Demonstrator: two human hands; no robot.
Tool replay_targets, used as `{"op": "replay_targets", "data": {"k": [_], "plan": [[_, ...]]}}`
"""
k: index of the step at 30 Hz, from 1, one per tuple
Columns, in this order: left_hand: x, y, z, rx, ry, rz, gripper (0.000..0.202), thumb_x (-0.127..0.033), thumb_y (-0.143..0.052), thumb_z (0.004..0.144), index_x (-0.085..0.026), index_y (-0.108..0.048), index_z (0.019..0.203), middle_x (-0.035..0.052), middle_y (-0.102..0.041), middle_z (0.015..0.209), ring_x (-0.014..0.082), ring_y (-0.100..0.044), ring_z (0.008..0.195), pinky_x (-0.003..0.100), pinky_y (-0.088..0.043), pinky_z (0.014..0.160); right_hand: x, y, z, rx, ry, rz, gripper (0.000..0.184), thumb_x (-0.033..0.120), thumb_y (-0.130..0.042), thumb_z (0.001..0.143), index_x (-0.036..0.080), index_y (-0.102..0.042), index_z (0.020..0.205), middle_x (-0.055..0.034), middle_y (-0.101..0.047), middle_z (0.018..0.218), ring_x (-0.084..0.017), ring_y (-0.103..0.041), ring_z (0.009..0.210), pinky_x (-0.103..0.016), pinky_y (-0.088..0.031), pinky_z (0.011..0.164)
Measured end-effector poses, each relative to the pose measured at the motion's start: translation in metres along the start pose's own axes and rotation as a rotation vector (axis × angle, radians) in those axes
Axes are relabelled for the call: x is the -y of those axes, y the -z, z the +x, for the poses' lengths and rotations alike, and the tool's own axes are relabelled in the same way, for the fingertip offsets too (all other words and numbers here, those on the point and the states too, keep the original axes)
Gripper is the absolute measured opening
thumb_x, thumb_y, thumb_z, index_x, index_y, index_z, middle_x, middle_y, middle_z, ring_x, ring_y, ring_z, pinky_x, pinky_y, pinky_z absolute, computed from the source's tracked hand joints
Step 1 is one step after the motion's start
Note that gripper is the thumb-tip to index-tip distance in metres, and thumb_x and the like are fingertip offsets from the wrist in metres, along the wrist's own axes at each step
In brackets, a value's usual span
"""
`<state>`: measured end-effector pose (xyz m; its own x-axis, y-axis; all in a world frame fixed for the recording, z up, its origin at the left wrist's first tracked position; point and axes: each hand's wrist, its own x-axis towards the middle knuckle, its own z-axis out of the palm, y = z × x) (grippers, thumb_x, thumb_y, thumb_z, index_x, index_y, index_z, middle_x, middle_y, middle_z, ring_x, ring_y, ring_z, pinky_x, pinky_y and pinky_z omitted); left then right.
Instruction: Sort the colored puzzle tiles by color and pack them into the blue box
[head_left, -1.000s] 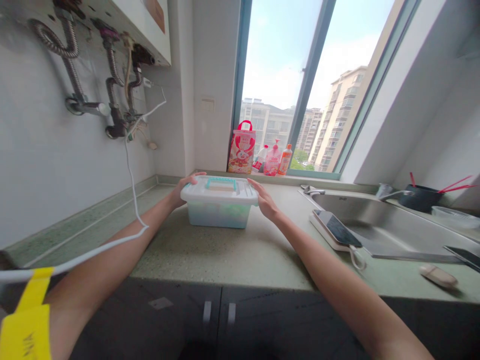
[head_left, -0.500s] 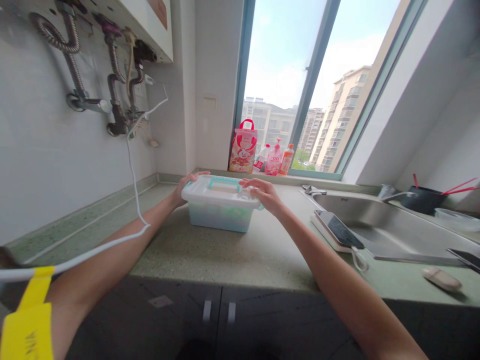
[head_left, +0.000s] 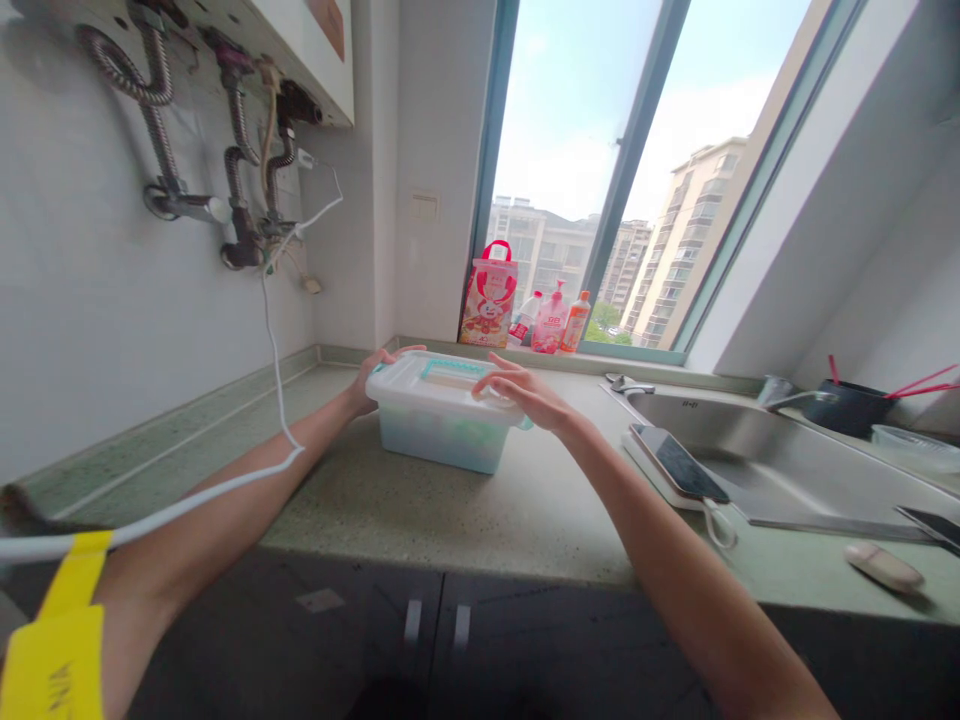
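Note:
A small translucent plastic box (head_left: 439, 435) with a white lid and a teal handle (head_left: 452, 369) sits on the green countertop (head_left: 465, 510). My left hand (head_left: 373, 375) grips the box's left end, fingers curled over the lid's edge. My right hand (head_left: 521, 393) lies on top of the lid at its right end, fingers stretched out over it. The teal latch on the right end shows just below my right hand.
A phone (head_left: 679, 463) on a white power bank lies right of the box, by the steel sink (head_left: 780, 450). A red bag (head_left: 489, 296) and bottles (head_left: 555, 320) stand on the sill. A white cable (head_left: 274, 330) hangs from the pipes at left.
My right hand has moved from the box's right side up onto the lid. My left hand stays at the left end. The view has shifted slightly.

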<state>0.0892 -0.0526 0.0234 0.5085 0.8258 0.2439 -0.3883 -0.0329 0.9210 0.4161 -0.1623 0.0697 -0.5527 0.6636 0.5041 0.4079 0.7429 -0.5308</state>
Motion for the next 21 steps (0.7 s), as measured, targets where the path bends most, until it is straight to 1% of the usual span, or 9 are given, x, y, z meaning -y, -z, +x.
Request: {"op": "replay_targets", "data": {"k": [2,4,6,8,11,14,16,18,21], "plan": [[-0.0006,-0.0029,-0.0011,-0.001,0.003,0.000,0.073,-0.036,-0.053,0.074,-0.016,-0.056,0.144,0.0095,-0.074,0.123,0.0351,-0.067,0.110,0.040,-0.053,0.088,0.0019,0.0011,0.0005,0.019,-0.015,0.002,0.056,0.073,-0.051,0.097,0.027,-0.083,0.103,-0.0084,-0.074,0.129,-0.040,-0.036,0.153,-0.063,-0.021,0.124],[-0.0005,-0.0045,-0.0015,-0.001,0.003,0.000,0.075,-0.036,-0.054,0.074,-0.014,-0.055,0.145,0.0094,-0.075,0.123,0.0355,-0.066,0.109,0.040,-0.052,0.088,0.0013,0.0018,0.0007,0.030,-0.006,0.010,0.048,0.068,-0.059,0.095,0.027,-0.084,0.102,-0.0077,-0.076,0.123,-0.038,-0.042,0.149,-0.059,-0.025,0.124],[0.0000,-0.0049,-0.0012,0.002,0.005,-0.008,0.075,-0.035,-0.054,0.073,-0.013,-0.055,0.145,0.0092,-0.075,0.124,0.0350,-0.065,0.108,0.040,-0.051,0.088,0.0000,0.0020,0.0005,-0.018,0.002,0.017,0.041,0.062,-0.068,0.091,0.027,-0.083,0.104,-0.0082,-0.073,0.128,-0.036,-0.049,0.143,-0.054,-0.033,0.120],[0.0005,-0.0049,-0.0008,0.007,0.004,-0.021,0.075,-0.035,-0.055,0.074,-0.013,-0.055,0.146,0.0090,-0.074,0.125,0.0341,-0.064,0.109,0.040,-0.051,0.089,-0.0009,0.0013,0.0002,-0.081,0.012,0.022,0.037,0.057,-0.073,0.089,0.025,-0.083,0.107,-0.0093,-0.069,0.132,-0.034,-0.056,0.135,-0.050,-0.040,0.115],[0.0001,-0.0054,-0.0008,0.012,0.006,-0.027,0.076,-0.035,-0.056,0.074,-0.012,-0.054,0.146,0.0093,-0.074,0.126,0.0331,-0.064,0.108,0.040,-0.051,0.089,-0.0012,-0.0007,-0.0001,-0.093,0.020,0.064,0.039,0.054,-0.073,0.089,0.025,-0.082,0.113,-0.0082,-0.072,0.126,-0.030,-0.064,0.123,-0.046,-0.044,0.110],[-0.0011,-0.0064,-0.0015,0.014,0.013,-0.012,0.076,-0.034,-0.055,0.074,-0.013,-0.053,0.146,0.0084,-0.074,0.125,0.0322,-0.064,0.107,0.039,-0.052,0.087,-0.0021,-0.0025,-0.0005,-0.067,0.001,0.110,0.043,0.057,-0.070,0.090,0.026,-0.081,0.118,-0.0069,-0.077,0.120,-0.031,-0.067,0.116,-0.046,-0.048,0.105],[-0.0014,-0.0064,-0.0018,0.017,0.015,0.000,0.075,-0.034,-0.053,0.074,-0.014,-0.052,0.146,0.0069,-0.074,0.123,0.0318,-0.064,0.107,0.039,-0.052,0.088,-0.0028,-0.0031,-0.0010,-0.073,0.010,0.123,0.043,0.058,-0.070,0.089,0.027,-0.082,0.117,-0.0067,-0.078,0.119,-0.033,-0.068,0.116,-0.047,-0.049,0.105],[-0.0011,-0.0062,-0.0018,0.025,0.014,0.006,0.073,-0.034,-0.052,0.076,-0.014,-0.052,0.146,0.0061,-0.074,0.122,0.0322,-0.063,0.108,0.039,-0.051,0.090,-0.0030,-0.0037,-0.0015,-0.087,0.032,0.135,0.042,0.058,-0.070,0.089,0.028,-0.083,0.115,-0.0067,-0.077,0.123,-0.034,-0.067,0.120,-0.048,-0.048,0.106],[-0.0006,-0.0064,-0.0018,0.036,0.013,0.006,0.072,-0.035,-0.051,0.078,-0.013,-0.051,0.147,0.0066,-0.074,0.123,0.0342,-0.063,0.111,0.040,-0.051,0.092,-0.0025,-0.0049,-0.0013,-0.093,0.052,0.145,0.042,0.058,-0.069,0.090,0.027,-0.083,0.114,-0.0081,-0.076,0.126,-0.034,-0.066,0.122,-0.048,-0.048,0.106]]}}
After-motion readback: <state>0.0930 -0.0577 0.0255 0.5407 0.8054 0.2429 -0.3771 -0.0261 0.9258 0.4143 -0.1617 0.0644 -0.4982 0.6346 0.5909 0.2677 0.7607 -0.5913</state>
